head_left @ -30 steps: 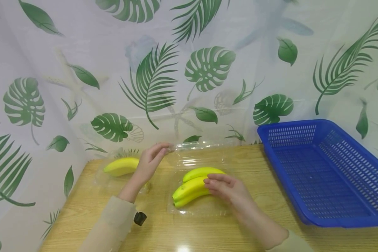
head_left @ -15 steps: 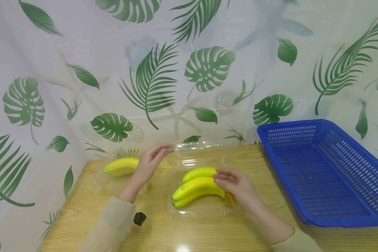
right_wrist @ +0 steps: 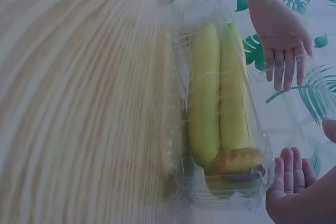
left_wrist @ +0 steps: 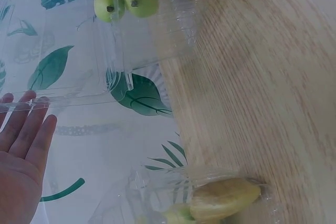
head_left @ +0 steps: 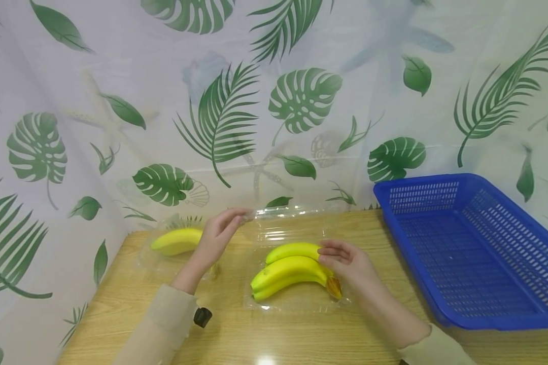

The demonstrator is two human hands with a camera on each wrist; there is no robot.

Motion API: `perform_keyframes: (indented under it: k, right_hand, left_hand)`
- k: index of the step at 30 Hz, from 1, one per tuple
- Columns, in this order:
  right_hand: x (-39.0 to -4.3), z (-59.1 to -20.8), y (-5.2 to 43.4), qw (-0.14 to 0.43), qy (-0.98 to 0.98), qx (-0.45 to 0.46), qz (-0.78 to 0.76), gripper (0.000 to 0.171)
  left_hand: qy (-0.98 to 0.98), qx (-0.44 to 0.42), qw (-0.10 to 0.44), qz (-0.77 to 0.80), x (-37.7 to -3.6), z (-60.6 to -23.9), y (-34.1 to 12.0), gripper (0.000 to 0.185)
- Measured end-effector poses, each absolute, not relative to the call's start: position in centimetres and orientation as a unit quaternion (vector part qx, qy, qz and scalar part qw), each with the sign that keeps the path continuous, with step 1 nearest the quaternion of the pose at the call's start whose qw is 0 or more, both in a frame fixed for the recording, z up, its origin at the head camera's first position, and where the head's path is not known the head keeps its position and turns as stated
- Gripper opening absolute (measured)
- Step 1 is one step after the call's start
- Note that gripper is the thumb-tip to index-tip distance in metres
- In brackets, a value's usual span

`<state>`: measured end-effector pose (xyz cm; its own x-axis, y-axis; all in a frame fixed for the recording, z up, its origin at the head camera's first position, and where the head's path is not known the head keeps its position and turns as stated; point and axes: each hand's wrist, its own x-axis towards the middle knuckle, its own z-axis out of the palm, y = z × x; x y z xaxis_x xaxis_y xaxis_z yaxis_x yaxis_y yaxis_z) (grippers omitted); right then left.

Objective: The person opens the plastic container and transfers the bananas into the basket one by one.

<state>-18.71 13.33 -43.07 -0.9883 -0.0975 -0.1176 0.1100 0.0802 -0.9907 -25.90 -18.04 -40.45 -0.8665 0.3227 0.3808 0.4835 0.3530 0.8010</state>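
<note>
A bunch of yellow bananas [head_left: 292, 274] lies in the lower half of a clear plastic clamshell box [head_left: 297, 305], stem end to the right. The box's lid [head_left: 292, 223] stands raised at the back. My left hand [head_left: 216, 238] touches the lid's left edge with straight fingers; in the left wrist view the fingers [left_wrist: 37, 135] reach that edge. My right hand [head_left: 351, 266] is by the right end of the bananas, fingers loosely bent and holding nothing. From the right wrist view, this hand [right_wrist: 294, 184] is beside the box; whether it touches the bananas, I cannot tell.
A second clear box with a yellow banana [head_left: 178, 241] sits at the left, partly behind the left forearm. A blue perforated basket [head_left: 438, 299] stands at the right. Behind the wooden table [head_left: 237, 339] hangs a leaf-patterned sheet [head_left: 329, 167].
My right hand has drawn back to the right along the bananas, uncovering their brown stem end. The left hand keeps its place at the lid.
</note>
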Motion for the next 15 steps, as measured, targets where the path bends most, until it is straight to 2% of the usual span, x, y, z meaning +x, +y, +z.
perform_keyframes:
  k: [15]
  right_hand:
    - [-19.5, -43.8, 14.4, 0.058, 0.761, -0.012, -0.646, 0.055]
  left_hand:
    - [-0.812, -0.256, 0.078, -0.519, -26.0, -40.6, -18.1, 0.034]
